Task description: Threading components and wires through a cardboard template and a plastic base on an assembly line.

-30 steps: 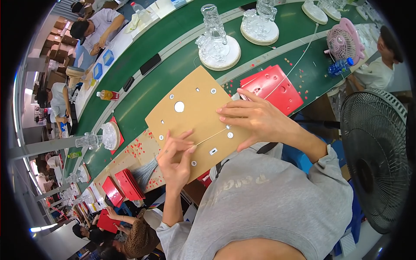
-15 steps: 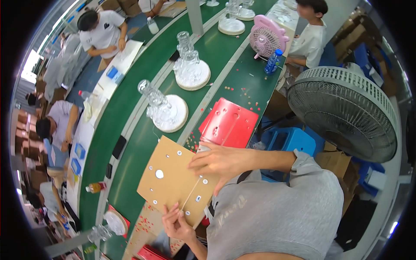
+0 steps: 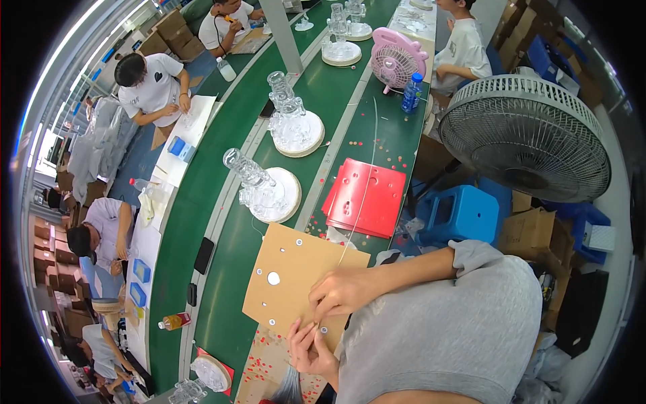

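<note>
A tan board [image 3: 289, 259] with several punched holes, some ringed in white, lies in front of me over the bench edge. My left hand [image 3: 311, 350] is at the board's near edge, thumb and fingers pinched on the end of a thin pale strip [image 3: 370, 182]. Bent over the board, my right hand [image 3: 343, 291] has its fingertips closed close to the left ones, apparently on the same strip. From beyond the right hand, the strip stretches away across red sheets [image 3: 367, 198] stacked on the green bench. The fingers partly hide its near end.
Clear glass-like pieces on round white bases [image 3: 272, 195] line the green conveyor [image 3: 229, 269]. Farther off are a pink fan [image 3: 397, 59] and a blue-capped bottle [image 3: 412, 94]. A large grey fan [image 3: 528, 138] and a blue stool [image 3: 461, 214] stand at the right. Co-workers sit across the conveyor.
My right hand has slid nearer the left, from flat and spread to pinching. The long strip now shows across the red sheets. The view has shifted, so the board appears lower and farther right.
</note>
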`<state>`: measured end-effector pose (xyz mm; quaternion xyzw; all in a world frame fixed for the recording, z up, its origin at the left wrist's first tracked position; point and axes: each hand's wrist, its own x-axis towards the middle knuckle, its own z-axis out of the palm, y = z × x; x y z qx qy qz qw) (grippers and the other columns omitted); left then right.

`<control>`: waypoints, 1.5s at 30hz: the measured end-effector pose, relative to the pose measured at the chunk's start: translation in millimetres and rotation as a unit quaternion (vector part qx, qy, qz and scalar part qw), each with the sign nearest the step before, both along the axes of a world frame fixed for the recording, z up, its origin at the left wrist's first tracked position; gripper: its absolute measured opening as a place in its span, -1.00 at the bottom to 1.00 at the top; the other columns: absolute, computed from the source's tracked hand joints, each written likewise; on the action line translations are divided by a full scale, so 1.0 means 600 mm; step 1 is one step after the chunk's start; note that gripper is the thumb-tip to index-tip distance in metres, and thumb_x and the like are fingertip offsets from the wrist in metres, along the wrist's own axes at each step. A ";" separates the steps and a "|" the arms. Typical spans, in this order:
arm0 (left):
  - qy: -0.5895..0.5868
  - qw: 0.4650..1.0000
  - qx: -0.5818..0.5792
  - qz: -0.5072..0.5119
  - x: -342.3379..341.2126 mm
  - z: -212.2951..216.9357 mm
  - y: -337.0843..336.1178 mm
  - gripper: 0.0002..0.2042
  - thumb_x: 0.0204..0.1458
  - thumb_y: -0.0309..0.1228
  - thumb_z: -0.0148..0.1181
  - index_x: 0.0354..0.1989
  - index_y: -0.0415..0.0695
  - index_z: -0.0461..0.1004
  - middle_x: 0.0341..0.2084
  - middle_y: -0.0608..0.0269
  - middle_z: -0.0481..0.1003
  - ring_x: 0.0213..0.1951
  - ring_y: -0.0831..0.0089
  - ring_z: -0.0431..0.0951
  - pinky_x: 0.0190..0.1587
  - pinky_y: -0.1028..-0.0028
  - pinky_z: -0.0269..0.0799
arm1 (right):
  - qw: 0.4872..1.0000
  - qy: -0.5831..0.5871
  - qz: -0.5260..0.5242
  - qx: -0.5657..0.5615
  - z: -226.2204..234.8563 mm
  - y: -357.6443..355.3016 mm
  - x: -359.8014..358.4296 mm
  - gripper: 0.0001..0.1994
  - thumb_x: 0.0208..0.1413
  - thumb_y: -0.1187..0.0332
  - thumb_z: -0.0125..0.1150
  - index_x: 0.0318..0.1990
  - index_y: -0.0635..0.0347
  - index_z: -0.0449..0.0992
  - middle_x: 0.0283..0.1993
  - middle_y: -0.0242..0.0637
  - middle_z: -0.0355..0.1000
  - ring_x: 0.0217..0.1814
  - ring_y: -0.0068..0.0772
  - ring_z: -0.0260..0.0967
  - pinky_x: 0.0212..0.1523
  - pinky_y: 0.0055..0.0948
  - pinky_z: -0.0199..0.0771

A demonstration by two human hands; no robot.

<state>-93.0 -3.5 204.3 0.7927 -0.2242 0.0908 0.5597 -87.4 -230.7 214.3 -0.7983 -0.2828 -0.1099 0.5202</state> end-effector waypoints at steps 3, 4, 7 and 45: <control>0.007 1.000 0.016 0.013 -0.005 0.002 0.003 -0.64 0.09 -0.47 0.22 0.07 -0.29 0.50 0.12 -0.11 0.43 0.28 -0.05 0.34 0.32 -0.03 0.23 | 0.999 -0.002 0.001 0.032 0.006 0.002 -0.010 -0.90 0.02 0.52 0.34 -0.29 0.15 0.69 -0.36 -0.33 0.49 -0.32 -0.29 0.51 -0.35 -0.32 0.52; 0.044 0.997 -0.010 0.069 -0.010 0.006 0.003 -0.46 0.10 -0.38 0.21 0.29 -0.27 0.38 0.31 -0.16 0.30 0.41 -0.03 0.19 0.40 -0.01 0.09 | 1.000 0.002 0.003 0.030 0.006 0.005 -0.013 -0.90 0.02 0.52 0.34 -0.29 0.15 0.69 -0.36 -0.33 0.49 -0.32 -0.29 0.51 -0.35 -0.32 0.52; 0.265 0.951 -0.160 0.026 -0.033 -0.030 0.017 -0.15 0.08 -0.34 0.24 0.52 -0.25 -0.06 0.52 -0.13 -0.09 0.51 0.04 -0.04 0.48 0.11 -0.13 | 0.999 0.012 0.006 0.035 0.005 0.011 -0.020 -0.91 0.04 0.50 0.34 -0.29 0.15 0.70 -0.36 -0.34 0.51 -0.32 -0.32 0.52 -0.33 -0.33 0.53; 0.375 0.893 -0.245 -0.041 -0.028 -0.022 -0.001 0.04 -0.03 -0.61 0.02 0.55 -0.11 -0.58 0.52 -0.07 -0.16 0.47 0.18 0.04 0.45 0.22 0.02 | 0.920 -0.063 0.135 -0.362 0.078 0.021 -0.011 -0.58 -0.01 0.44 0.20 0.06 0.42 0.54 -0.24 -0.26 0.30 -0.14 -0.30 0.43 -0.14 -0.36 0.54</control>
